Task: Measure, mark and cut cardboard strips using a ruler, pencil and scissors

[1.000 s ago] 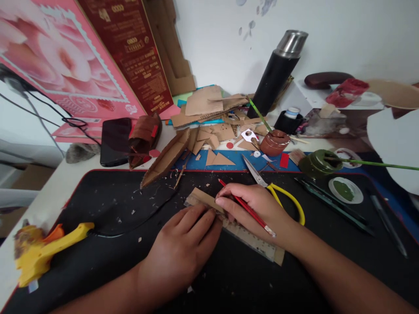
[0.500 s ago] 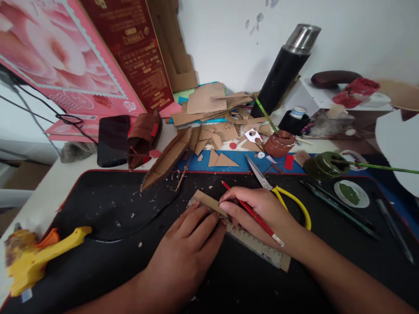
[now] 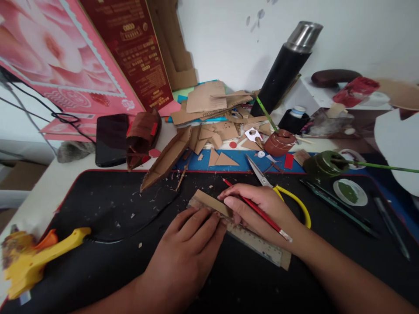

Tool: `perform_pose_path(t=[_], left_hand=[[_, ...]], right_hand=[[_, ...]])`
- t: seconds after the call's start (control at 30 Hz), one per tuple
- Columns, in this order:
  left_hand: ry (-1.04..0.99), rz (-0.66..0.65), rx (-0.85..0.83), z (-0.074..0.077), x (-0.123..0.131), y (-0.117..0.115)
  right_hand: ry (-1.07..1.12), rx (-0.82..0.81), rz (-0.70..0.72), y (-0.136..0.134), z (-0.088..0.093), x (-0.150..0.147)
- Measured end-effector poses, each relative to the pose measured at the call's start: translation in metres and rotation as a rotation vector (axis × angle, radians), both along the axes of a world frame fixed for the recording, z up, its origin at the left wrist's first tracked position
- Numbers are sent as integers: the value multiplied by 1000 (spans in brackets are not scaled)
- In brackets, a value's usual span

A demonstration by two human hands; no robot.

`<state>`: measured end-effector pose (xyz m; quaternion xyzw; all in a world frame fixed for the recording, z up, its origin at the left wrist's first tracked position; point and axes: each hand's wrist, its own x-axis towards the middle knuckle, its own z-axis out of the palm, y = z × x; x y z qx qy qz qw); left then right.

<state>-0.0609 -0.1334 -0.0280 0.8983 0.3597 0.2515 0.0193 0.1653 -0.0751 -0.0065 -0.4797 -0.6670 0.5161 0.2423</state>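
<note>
My left hand (image 3: 188,248) presses its bent fingertips on a clear ruler (image 3: 258,246), which lies slantwise over a narrow cardboard strip (image 3: 207,199) on the black mat. In my right hand (image 3: 262,209) is a red pencil (image 3: 262,211), lying across the fingers with its tip up and left, off the strip. The fingertips of that hand are bent close to the strip's upper edge; whether they pinch anything else is hidden. Just beyond the right hand lie scissors with yellow handles (image 3: 296,203), blades apart.
A cardboard boat-like tray (image 3: 166,159) and cardboard scraps (image 3: 209,98) lie behind the mat. Paint jars, brown (image 3: 279,143) and green (image 3: 324,165), hold brushes. A yellow glue gun (image 3: 42,261) is at left, a cutter (image 3: 337,209) at right. A black flask (image 3: 281,69) stands behind.
My right hand has shifted slightly right and down along the ruler, and the pencil's rear end has swung right. The left hand stays on the ruler.
</note>
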Motion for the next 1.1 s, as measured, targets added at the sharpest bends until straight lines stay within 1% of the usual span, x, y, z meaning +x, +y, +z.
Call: perform_pose_path(t=[0.13,0.4,0.6,0.77,0.97,1.1], left_hand=[[10,9,8,1,0,-1],[55,-18,-1,2,-2,-2],[37,30,35,1,-2,-3],[40,52,39,1,-2,-4],[96,29,15,1,-3,-6],[141,5,32,3,-4,-7]], right_hand=[[76,-45,-10,-1,-1,1],[198,-46,-37,-2,-6,2],[196,-70,-48,-3,-5,2],[183,-106,-56,-5,-8,2],[149,-92,-56,-6,-11,4],[147,-83,-24,-5,-10,4]])
